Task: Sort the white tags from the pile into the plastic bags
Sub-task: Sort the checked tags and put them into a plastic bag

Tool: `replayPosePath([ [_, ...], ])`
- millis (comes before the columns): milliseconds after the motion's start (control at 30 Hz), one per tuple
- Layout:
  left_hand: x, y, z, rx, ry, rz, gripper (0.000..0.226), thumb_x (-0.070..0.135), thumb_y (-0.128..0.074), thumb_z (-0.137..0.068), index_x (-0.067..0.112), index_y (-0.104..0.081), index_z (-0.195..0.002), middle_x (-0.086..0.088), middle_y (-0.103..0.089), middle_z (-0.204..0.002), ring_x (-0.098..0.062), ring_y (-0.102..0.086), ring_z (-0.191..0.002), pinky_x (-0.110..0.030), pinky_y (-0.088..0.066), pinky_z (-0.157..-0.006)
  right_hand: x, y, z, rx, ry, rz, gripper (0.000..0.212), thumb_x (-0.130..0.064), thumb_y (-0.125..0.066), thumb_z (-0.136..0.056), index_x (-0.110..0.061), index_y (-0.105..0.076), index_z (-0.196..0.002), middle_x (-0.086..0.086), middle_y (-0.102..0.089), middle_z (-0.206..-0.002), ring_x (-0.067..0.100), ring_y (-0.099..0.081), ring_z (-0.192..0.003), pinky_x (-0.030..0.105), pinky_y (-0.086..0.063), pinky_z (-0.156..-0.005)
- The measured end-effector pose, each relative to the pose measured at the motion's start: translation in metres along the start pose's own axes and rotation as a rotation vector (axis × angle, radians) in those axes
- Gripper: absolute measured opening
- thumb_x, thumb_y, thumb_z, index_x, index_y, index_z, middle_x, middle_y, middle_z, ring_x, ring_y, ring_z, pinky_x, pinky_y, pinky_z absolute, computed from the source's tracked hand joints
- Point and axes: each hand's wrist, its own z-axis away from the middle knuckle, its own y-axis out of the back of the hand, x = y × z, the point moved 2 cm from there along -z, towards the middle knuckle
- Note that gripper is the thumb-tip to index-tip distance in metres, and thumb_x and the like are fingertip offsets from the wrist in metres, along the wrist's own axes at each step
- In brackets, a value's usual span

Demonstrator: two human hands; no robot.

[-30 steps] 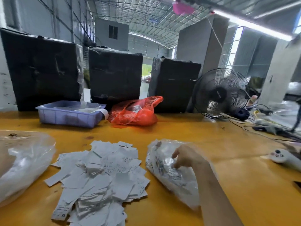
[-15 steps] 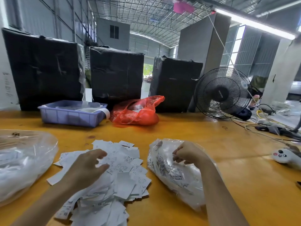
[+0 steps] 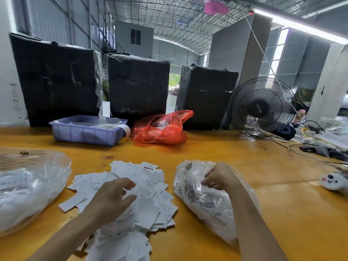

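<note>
Resting on the tag pile (image 3: 131, 189), left hand (image 3: 111, 200); right hand (image 3: 218, 178) pinches bag (image 3: 203, 202).

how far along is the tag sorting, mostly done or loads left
Partly done. Both clear bags, the left bag and right bag, already hold tags. The left hand reaches into the pile; the right hand grips the right bag. A large pile remains.
</note>
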Motion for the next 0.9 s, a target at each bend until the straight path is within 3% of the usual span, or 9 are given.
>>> replayPosePath([
  [133, 0.002, 0.003, 0.000, 0.030, 0.024, 0.065, 0.028, 0.022, -0.069, -0.084, 0.020, -0.064, -0.112, 0.011, -0.062, -0.099, -0.003, -0.059, -0.089, -0.006, -0.041, -0.066, -0.014, 0.021, 0.012, -0.068, 0.027, -0.024, 0.010, 0.002, -0.073, -0.076, 0.005, -0.069, -0.085, 0.012, -0.061, -0.074, 0.017, -0.055, -0.062, 0.026, -0.049, -0.059],
  [233, 0.006, 0.006, 0.000, 0.061, 0.018, 0.150, 0.021, 0.019, -0.071, -0.083, 0.019, -0.067, -0.103, 0.011, -0.065, -0.094, -0.001, -0.061, -0.085, -0.008, -0.044, -0.069, -0.034, 0.033, 0.028, -0.063, 0.168, -0.209, 0.008, 0.002, -0.074, -0.074, -0.001, -0.066, -0.077, 0.012, -0.066, -0.069, 0.017, -0.064, -0.059, 0.024, -0.052, -0.054],
  [333, 0.019, 0.011, 0.000, 0.058, 0.019, 0.371, 0.011, 0.026, -0.071, -0.082, 0.021, -0.069, -0.092, 0.007, -0.072, -0.086, -0.005, -0.067, -0.081, -0.016, -0.053, -0.073, -0.063, 0.025, 0.049, -0.346, 0.313, -0.605, 0.006, -0.005, -0.075, -0.068, -0.006, -0.071, -0.073, 0.011, -0.071, -0.071, 0.018, -0.069, -0.062, 0.023, -0.053, -0.053],
  [433, 0.034, 0.017, 0.001, -0.124, 0.157, 0.916, 0.054, 0.058, -0.061, -0.071, 0.011, -0.069, -0.098, -0.006, -0.074, -0.092, -0.023, -0.071, -0.087, -0.025, -0.057, -0.071, -0.086, -0.005, 0.062, -0.574, 0.366, -0.725, 0.015, -0.008, -0.075, -0.063, -0.009, -0.071, -0.077, 0.010, -0.071, -0.073, 0.018, -0.069, -0.063, 0.023, -0.054, -0.055],
  [500, 0.040, 0.024, 0.001, -0.197, 0.211, 1.115, 0.078, 0.073, -0.066, -0.056, 0.008, -0.068, -0.099, -0.014, -0.073, -0.095, -0.027, -0.071, -0.085, -0.027, -0.058, -0.067, -0.094, -0.027, 0.065, -0.597, 0.344, -0.716, 0.032, -0.003, -0.076, -0.061, -0.005, -0.064, -0.090, 0.010, -0.071, -0.072, 0.018, -0.069, -0.063, 0.023, -0.055, -0.057],
  [567, 0.042, 0.031, 0.002, -0.183, 0.196, 1.158, 0.071, 0.065, -0.078, -0.047, 0.010, -0.072, -0.091, -0.015, -0.072, -0.089, -0.023, -0.070, -0.077, -0.026, -0.057, -0.065, -0.098, -0.046, 0.067, -0.585, 0.333, -0.675, 0.036, 0.003, -0.075, -0.065, -0.006, -0.061, -0.096, 0.007, -0.071, -0.072, 0.017, -0.069, -0.064, 0.023, -0.056, -0.060],
  [667, 0.040, 0.032, 0.002, -0.078, 0.217, 1.121, 0.043, 0.030, -0.084, -0.048, 0.006, -0.070, -0.082, -0.009, -0.070, -0.069, -0.014, -0.066, -0.061, -0.020, -0.054, -0.057, -0.100, -0.061, 0.068, -0.584, 0.328, -0.625, 0.035, 0.008, -0.072, -0.071, -0.010, -0.061, -0.100, 0.002, -0.071, -0.071, 0.014, -0.068, -0.066, 0.023, -0.055, -0.062],
  [767, 0.033, 0.031, 0.002, -0.060, 0.284, 1.042, 0.025, 0.007, -0.079, -0.065, 0.002, -0.066, -0.086, -0.006, -0.067, -0.064, -0.011, -0.064, -0.056, -0.019, -0.053, -0.055, -0.101, -0.065, 0.066, -0.546, 0.312, -0.681, 0.034, 0.004, -0.072, -0.073, -0.011, -0.061, -0.102, -0.001, -0.070, -0.066, 0.011, -0.066, -0.063, 0.022, -0.053, -0.063],
  [900, 0.030, 0.034, 0.001, -0.127, 0.300, 0.976, 0.016, -0.001, -0.073, -0.075, 0.004, -0.068, -0.090, -0.005, -0.066, -0.066, -0.010, -0.061, -0.057, -0.019, -0.052, -0.057, -0.099, -0.063, 0.065, -0.528, 0.307, -0.697, 0.032, 0.001, -0.075, -0.068, -0.009, -0.065, -0.097, 0.001, -0.070, -0.068, 0.011, -0.066, -0.063, 0.020, -0.054, -0.062],
])
